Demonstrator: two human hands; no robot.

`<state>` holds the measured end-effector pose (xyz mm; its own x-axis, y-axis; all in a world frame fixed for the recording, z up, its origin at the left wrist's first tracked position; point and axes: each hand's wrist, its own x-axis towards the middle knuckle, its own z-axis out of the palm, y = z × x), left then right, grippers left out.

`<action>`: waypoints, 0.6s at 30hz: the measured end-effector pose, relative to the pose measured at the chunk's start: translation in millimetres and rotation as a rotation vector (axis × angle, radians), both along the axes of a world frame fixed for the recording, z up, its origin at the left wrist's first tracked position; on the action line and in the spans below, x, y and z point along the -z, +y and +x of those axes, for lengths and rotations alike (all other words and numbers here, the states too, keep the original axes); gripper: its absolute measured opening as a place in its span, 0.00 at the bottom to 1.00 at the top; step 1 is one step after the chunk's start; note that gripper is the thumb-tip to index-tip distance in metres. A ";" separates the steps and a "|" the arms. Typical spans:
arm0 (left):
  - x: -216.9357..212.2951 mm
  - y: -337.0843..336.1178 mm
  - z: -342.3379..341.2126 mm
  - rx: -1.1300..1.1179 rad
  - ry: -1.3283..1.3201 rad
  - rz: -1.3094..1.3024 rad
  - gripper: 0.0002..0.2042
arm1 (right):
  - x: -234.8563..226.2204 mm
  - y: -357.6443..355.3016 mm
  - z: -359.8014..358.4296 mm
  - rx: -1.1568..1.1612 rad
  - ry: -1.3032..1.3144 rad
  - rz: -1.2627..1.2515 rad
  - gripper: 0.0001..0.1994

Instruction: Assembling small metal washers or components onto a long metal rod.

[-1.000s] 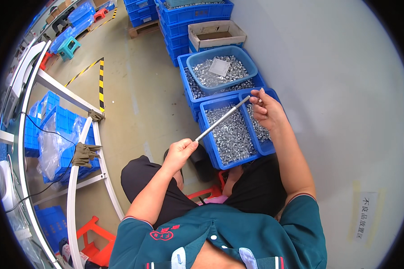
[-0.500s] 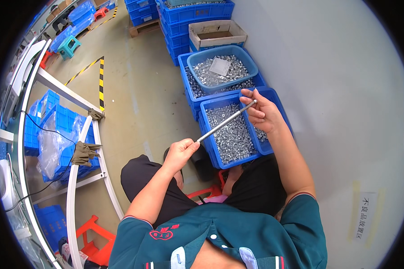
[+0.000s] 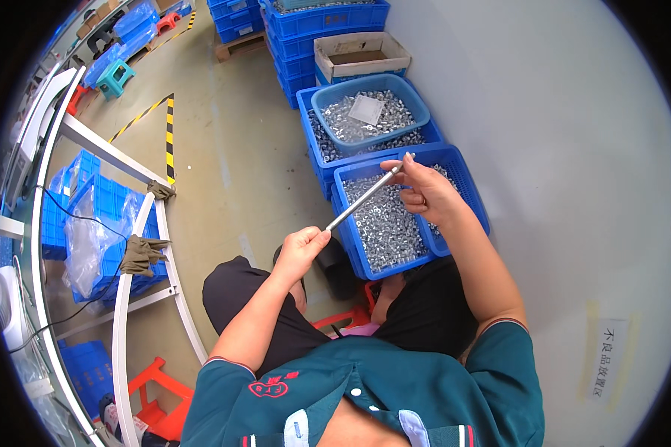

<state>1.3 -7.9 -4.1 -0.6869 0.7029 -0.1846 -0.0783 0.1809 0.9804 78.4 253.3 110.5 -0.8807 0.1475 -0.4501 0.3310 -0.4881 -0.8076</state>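
The left hand (image 3: 300,252) still pinches the thin steel rod (image 3: 365,197). The right hand (image 3: 423,192), at two o'clock, has slid along its tip, fingers closed, perhaps holding a nut, above the blue plastic crate of small metal nuts (image 3: 384,227).

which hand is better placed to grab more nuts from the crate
Right, probably. The right hand hovers directly over the blue crate of small metal parts, at the upper end of the thin metal rod. The left hand grips the rod's lower end, beside the crate.

A plain white wall (image 3: 574,149) meets a grey-green floor (image 3: 224,164) marked with yellow-black hazard tape (image 3: 170,138).
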 end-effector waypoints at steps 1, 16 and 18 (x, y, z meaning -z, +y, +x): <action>0.3 0.9 -0.4 -0.012 -0.010 0.026 0.18 | 9.9 10.9 3.3 -0.012 0.039 -0.144 0.18; -2.5 0.0 -2.9 0.029 -0.095 0.010 0.17 | 26.0 42.5 0.7 0.415 0.113 -0.323 0.17; -3.8 -0.1 -1.3 0.031 -0.098 -0.001 0.17 | 25.1 44.0 2.5 0.401 0.127 -0.290 0.13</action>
<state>0.0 -8.0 -0.2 -0.6436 0.7231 -0.2507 -0.1682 0.1859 0.9681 80.9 297.3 85.4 -0.8308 0.3698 -0.4160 -0.0196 -0.7664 -0.6421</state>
